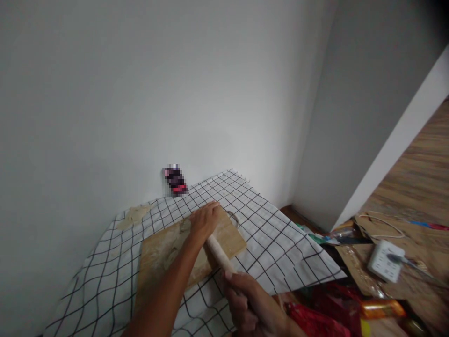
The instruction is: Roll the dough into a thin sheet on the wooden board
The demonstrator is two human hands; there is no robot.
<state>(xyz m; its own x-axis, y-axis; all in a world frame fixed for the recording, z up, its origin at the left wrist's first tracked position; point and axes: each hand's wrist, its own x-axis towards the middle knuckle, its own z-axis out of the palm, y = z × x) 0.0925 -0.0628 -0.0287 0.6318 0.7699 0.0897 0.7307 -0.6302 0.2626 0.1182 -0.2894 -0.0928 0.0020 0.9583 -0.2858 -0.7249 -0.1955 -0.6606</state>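
Observation:
A pale wooden rolling pin [220, 254] slants across a wooden board [233, 236] dusted with flour. My right hand [245, 299] is closed around its near end, just off the board's front edge. Over the far end lies my left hand [205, 221], its fingers bent over the pin, which is hidden beneath the palm. A thin, flattened sheet of dough [178, 243] is on the board, partly covered by my left forearm. Another thin dough sheet [135, 216] rests on the checked tablecloth [266, 234], behind and left of the board.
A blurred-out phone-like object [176, 180] leans on the white wall behind the table. At the board's far right corner is a ring-shaped handle [234, 219]. Lower right, a white power strip [386, 260] with a plugged-in cord lies on cardboard, near red plastic bags [315, 320].

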